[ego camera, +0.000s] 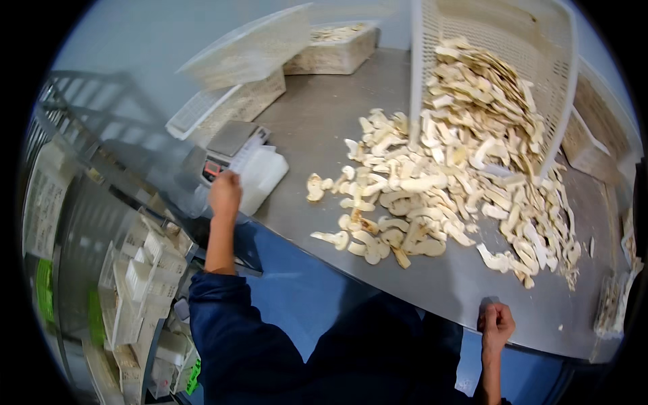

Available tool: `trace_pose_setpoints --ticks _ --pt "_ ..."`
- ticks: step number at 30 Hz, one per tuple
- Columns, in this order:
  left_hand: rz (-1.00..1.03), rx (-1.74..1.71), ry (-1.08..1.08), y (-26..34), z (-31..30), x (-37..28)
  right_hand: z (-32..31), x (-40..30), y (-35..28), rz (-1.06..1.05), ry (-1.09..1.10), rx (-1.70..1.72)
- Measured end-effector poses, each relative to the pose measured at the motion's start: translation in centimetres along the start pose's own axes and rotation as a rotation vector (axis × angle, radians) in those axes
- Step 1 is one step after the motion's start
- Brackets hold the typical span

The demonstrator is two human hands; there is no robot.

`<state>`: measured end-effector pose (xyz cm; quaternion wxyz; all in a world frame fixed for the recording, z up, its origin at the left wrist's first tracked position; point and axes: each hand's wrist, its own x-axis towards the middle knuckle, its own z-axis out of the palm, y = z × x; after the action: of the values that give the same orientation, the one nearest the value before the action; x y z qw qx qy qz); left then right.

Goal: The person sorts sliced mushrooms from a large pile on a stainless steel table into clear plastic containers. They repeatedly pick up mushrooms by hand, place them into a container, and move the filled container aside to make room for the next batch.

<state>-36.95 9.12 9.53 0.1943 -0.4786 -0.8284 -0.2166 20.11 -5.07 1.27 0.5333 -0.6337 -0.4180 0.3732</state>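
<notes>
My left hand is at the left end of the steel table, its fingers curled beside a digital scale with a lit red display. White plastic sheets or bags lie right against it; whether the hand grips one is hidden. Over the table's front edge rests my right hand, fingers curled in with nothing visible in them. Beyond it spreads a heap of pale sliced mushrooms. They spill from a large white perforated plastic basket tipped on its side, with more slices piled inside.
Behind the scale, one white crate leans tilted over another. A crate holding slices stands at the back. More crates are at the right. On the left, a metal rack and stacked white baskets stand beside the blue floor.
</notes>
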Motion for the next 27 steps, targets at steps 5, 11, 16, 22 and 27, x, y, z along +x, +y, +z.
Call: trace_pose_setpoints --ticks 5,11,16,22,27 --pt "0.219 -0.33 0.449 3.0 -5.1 -2.6 -0.3 0.3 0.5 -0.058 -0.019 -0.003" --pt "1.087 -0.655 0.24 17.6 -7.7 -15.1 0.1 2.9 -6.0 0.247 -0.194 0.458" --pt "1.489 -0.987 -0.241 24.6 -7.1 -26.1 -2.2 3.2 -6.6 0.186 -0.288 0.138" --pt "1.464 -0.905 -0.362 26.8 -4.4 -28.0 -3.9 5.5 -5.1 -0.275 0.114 -0.884" --pt "1.041 -1.218 -0.372 29.1 -4.3 -25.6 1.2 14.0 -6.4 -0.721 -0.028 -0.872"
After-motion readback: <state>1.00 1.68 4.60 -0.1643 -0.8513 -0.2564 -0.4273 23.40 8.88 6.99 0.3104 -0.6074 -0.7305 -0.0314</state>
